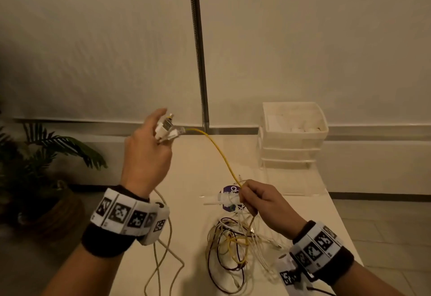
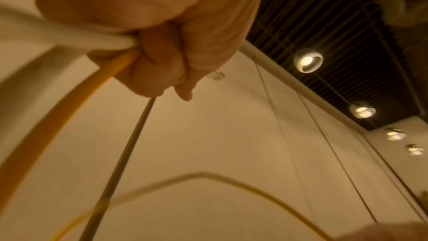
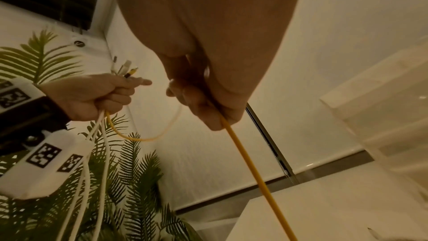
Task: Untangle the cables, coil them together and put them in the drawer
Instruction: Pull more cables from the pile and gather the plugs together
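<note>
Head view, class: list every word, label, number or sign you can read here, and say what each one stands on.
"ch": white letters on the purple round label lying on the table; cables cover the rest, so the full word cannot be read.
Wristbands: black-and-white square code markers only, no letters or numbers.
Drawer unit: no readable text.

A potted palm (image 1: 46, 155) stands left of the white table (image 1: 198, 160).

At three o'clock the drawer unit (image 1: 294, 132) looks like cloudy translucent plastic, the yellow cable (image 1: 219, 153) smooth rubbery sheath, the table (image 1: 312, 204) matt pale laminate.
</note>
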`<state>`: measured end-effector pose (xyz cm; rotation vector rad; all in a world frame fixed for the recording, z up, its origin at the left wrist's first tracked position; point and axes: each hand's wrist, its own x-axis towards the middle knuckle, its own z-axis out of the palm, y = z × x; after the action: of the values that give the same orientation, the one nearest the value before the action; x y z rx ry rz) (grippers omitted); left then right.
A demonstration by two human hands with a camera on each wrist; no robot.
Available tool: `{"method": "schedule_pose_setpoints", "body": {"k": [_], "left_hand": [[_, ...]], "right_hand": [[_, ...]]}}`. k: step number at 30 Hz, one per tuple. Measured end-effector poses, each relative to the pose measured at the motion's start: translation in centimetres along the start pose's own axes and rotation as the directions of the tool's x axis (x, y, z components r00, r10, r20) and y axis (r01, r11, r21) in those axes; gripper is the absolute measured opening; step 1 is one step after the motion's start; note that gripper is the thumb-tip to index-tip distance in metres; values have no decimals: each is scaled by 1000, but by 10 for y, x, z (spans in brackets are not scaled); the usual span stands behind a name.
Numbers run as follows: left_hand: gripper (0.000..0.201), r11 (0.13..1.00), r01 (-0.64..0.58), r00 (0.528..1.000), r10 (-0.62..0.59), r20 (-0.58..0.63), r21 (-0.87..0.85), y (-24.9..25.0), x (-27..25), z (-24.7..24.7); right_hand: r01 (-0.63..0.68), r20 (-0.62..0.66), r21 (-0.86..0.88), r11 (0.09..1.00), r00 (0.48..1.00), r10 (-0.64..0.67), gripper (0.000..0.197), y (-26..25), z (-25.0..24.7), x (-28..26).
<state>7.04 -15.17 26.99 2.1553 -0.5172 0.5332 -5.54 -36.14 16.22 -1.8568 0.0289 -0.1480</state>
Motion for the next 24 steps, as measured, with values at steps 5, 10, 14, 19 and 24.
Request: {"method": "schedule_pose_setpoints", "body": {"k": [5, 10, 14, 19, 24], "left_hand": [[58, 957, -238, 859, 288, 424, -167, 18, -36, 28], [22, 953, -219, 828, 294, 477, -208, 21, -58, 56], [22, 945, -241, 908, 299, 293, -220, 34, -44, 48], [25, 960, -120, 988, 89, -130, -255, 36, 4, 15], [11, 969, -76, 958, 6, -286, -234, 15, 19, -4]], "right_hand": [[43, -14, 29, 999, 999, -43, 33, -18, 0, 3], [142, -21, 30, 989, 990, -141, 39, -38, -3, 6], [182, -44, 42, 982, 983, -180, 27, -41, -5, 10], [54, 4, 46, 997, 999, -54, 27, -7, -1, 8], [-18, -45, 9, 1000, 999, 18, 26, 19, -2, 4]]}}
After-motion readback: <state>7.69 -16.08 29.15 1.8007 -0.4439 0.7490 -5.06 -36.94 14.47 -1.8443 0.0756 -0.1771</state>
